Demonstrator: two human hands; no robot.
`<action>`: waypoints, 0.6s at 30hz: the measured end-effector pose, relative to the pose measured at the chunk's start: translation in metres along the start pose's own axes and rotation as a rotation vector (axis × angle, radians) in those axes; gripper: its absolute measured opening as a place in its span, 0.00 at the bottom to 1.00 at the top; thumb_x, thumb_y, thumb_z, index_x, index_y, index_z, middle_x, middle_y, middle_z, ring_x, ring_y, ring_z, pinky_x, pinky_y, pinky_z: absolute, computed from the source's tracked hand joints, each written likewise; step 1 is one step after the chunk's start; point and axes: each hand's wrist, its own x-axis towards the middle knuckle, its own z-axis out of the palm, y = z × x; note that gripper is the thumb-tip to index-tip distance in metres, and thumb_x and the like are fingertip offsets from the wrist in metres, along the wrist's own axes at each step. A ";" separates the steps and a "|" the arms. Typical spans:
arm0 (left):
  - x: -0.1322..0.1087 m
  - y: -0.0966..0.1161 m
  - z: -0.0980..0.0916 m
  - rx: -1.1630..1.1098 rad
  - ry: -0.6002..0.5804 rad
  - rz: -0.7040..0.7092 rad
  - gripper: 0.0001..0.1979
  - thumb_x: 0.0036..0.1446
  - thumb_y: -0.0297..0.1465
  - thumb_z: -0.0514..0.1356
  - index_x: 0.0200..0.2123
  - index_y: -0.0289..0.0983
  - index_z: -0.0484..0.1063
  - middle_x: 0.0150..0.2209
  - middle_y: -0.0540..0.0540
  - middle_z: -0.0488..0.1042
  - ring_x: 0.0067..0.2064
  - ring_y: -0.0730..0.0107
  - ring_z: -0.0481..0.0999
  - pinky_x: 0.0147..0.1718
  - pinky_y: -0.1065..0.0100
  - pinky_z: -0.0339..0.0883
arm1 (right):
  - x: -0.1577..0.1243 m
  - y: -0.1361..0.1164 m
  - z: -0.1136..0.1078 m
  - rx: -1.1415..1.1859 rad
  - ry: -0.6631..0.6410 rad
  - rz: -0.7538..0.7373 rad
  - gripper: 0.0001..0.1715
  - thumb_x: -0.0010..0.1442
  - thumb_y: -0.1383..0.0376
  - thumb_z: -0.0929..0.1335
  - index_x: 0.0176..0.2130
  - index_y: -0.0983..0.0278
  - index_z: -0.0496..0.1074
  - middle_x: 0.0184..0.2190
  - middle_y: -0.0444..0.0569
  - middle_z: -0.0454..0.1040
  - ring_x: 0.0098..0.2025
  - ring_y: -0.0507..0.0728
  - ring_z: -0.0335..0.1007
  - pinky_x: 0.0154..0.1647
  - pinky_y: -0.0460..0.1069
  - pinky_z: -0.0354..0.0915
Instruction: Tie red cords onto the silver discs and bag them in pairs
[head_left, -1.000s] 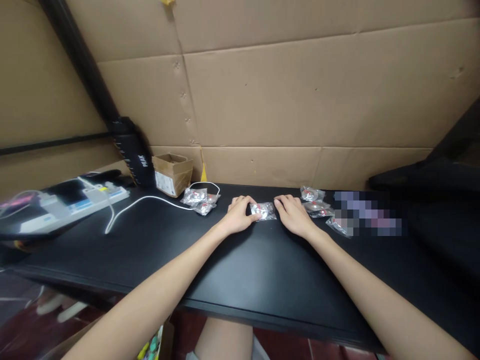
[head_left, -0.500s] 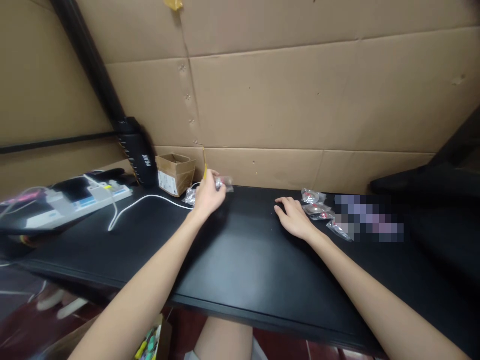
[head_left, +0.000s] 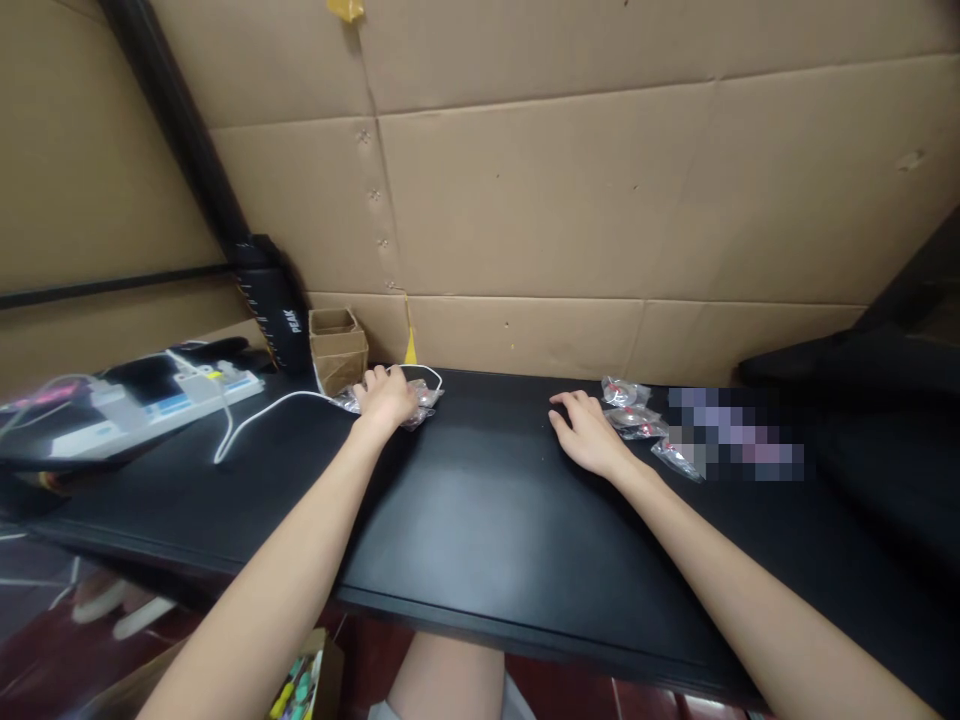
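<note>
On the black table's left side, my left hand (head_left: 388, 398) rests over clear plastic packets (head_left: 426, 397), its fingers apart and bent down onto them. The packets lie beside a small open cardboard box (head_left: 339, 350), with a white cable (head_left: 289, 396) running under or past them. My right hand (head_left: 589, 430) lies palm down with fingers spread and holds nothing. Right beside it, several clear packets with red bits (head_left: 634, 420) lie on the table (head_left: 480, 520).
A black bottle (head_left: 277, 315) stands behind the white power strip (head_left: 157, 410) at the left. Cardboard (head_left: 525, 200) walls the back. A blurred-out patch (head_left: 739, 430) and dark fabric (head_left: 862, 400) are at the right. Below the table sits a box of coloured items (head_left: 304, 690).
My left hand has moved left and slightly down, from a raised pinch on a packet to lying over the packets. The cardboard box has shifted left and turned. My right hand stays put.
</note>
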 end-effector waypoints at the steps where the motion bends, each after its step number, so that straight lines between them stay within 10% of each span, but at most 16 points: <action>1: -0.002 0.003 0.001 -0.012 0.022 0.036 0.22 0.67 0.34 0.50 0.60 0.33 0.68 0.62 0.27 0.67 0.65 0.37 0.63 0.61 0.42 0.58 | 0.001 0.001 -0.003 -0.043 0.041 -0.008 0.24 0.72 0.58 0.58 0.57 0.66 0.72 0.56 0.62 0.72 0.59 0.69 0.67 0.62 0.60 0.63; 7: -0.020 0.029 0.008 -0.146 0.099 0.297 0.17 0.68 0.35 0.52 0.55 0.39 0.71 0.59 0.34 0.71 0.63 0.43 0.65 0.60 0.46 0.60 | 0.008 0.027 -0.018 -0.364 0.114 0.309 0.34 0.70 0.55 0.62 0.69 0.68 0.63 0.71 0.72 0.56 0.72 0.82 0.50 0.68 0.74 0.46; 18: -0.040 0.056 0.021 -0.439 0.089 0.584 0.10 0.66 0.29 0.56 0.48 0.42 0.74 0.50 0.42 0.76 0.56 0.50 0.71 0.56 0.46 0.63 | 0.010 0.036 -0.030 -0.176 0.089 0.223 0.29 0.61 0.58 0.68 0.58 0.67 0.67 0.54 0.64 0.76 0.52 0.73 0.75 0.50 0.60 0.67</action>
